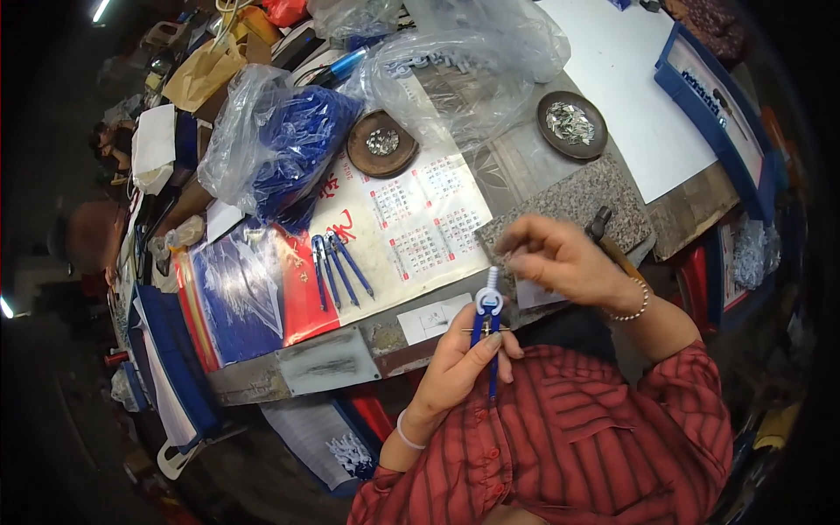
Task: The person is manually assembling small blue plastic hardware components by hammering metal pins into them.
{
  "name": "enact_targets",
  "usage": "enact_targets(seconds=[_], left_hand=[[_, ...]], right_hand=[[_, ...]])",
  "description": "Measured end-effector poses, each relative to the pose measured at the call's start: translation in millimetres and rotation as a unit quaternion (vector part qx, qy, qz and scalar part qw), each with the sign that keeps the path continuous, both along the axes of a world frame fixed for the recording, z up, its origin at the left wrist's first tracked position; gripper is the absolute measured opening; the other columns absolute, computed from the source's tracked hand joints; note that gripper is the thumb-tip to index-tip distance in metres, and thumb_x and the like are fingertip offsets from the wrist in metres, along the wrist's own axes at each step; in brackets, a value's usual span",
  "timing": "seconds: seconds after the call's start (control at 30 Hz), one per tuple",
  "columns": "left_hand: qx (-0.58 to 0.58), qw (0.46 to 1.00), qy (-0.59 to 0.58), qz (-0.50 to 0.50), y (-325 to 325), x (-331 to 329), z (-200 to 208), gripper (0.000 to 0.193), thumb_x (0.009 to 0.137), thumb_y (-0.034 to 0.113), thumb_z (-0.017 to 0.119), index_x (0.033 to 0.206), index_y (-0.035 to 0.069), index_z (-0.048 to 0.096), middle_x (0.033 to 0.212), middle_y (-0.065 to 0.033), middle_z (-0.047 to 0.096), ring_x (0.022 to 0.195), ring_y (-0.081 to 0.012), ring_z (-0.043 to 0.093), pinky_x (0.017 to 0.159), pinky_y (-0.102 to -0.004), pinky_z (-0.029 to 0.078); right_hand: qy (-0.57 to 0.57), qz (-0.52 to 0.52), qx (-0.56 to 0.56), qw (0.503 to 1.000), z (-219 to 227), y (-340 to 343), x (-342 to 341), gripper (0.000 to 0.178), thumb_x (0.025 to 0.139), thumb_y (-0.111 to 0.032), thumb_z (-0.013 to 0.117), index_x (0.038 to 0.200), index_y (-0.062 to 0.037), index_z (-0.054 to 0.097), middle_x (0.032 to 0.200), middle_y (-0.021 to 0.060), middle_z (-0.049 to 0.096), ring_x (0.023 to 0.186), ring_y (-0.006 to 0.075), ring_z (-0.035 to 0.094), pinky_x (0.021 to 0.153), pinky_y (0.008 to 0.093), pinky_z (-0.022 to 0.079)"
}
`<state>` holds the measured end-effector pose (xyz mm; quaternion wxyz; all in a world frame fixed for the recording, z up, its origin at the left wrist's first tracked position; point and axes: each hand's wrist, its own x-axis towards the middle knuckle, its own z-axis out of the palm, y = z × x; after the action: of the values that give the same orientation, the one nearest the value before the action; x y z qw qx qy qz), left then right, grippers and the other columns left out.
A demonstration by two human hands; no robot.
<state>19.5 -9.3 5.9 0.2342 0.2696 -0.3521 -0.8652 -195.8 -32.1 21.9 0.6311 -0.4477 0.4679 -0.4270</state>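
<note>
My left hand (pixel 459 360) grips a blue drawing compass (pixel 488 302) upright in front of my striped shirt, its pale head and ridged handle pointing up and its legs down. Just above and to the right of that handle is my right hand (pixel 564 262), thumb and fingertips drawn together in a pinch. What sits between those fingertips, if anything, is too small to make out. Several finished-looking blue compasses (pixel 335 267) lie side by side on a printed calendar sheet (pixel 437 210), left of my hands.
Beyond the calendar are a bag of blue parts (pixel 302 131) and a clear plastic bag (pixel 446 79). Two round dishes (pixel 357 156) (pixel 551 140) hold small metal pieces. A hammer (pixel 600 223) rests by a granite slab (pixel 569 201). Blue trays (pixel 757 188) (pixel 175 350) flank the table.
</note>
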Motion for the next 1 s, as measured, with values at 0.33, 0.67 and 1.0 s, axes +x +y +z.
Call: enact_targets(seconds=[0.33,0.67,1.0], left_hand=[[0.004,1.0,-0.001,0.02,-2.8,1.5,-2.1,0.043,0.095,0.013,0.045,0.133,-0.001,0.03,0.091,-0.0137,0.059,0.066,-0.0146,0.058,0.067,-0.0252,0.047],[0.004,0.999,-0.026,0.045,-0.8,7.5,-3.2,0.045,0.095,0.012,0.046,0.133,-0.003,0.03,0.089,-0.0143,0.059,0.066,-0.0159,0.058,0.067,-0.026,0.048],[-0.001,1.0,-0.022,0.017,-2.6,0.5,-6.0,0.043,0.095,0.016,0.048,0.131,-0.002,0.033,0.09,-0.0133,0.058,0.067,-0.0149,0.059,0.066,-0.0242,0.048]], right_hand=[[0.566,-0.13,-0.16,0.798,-37.9,-60.4,-143.4,0.027,0.082,-0.009,0.061,0.106,0.0007,0.055,0.088,0.0122,0.058,0.077,0.0208,0.056,0.07,0.0309,0.045],[0.688,-0.1,-0.151,0.702,-63.1,-95.8,-148.9,0.015,0.078,-0.01,0.059,0.085,-0.0007,0.05,0.08,0.0193,0.056,0.082,0.0377,0.056,0.071,0.0451,0.044],[0.539,-0.19,-0.137,0.809,-48.4,-87.8,-159.8,0.018,0.082,-0.014,0.059,0.09,0.0009,0.066,0.076,0.019,0.064,0.067,0.0317,0.061,0.064,0.037,0.047]])
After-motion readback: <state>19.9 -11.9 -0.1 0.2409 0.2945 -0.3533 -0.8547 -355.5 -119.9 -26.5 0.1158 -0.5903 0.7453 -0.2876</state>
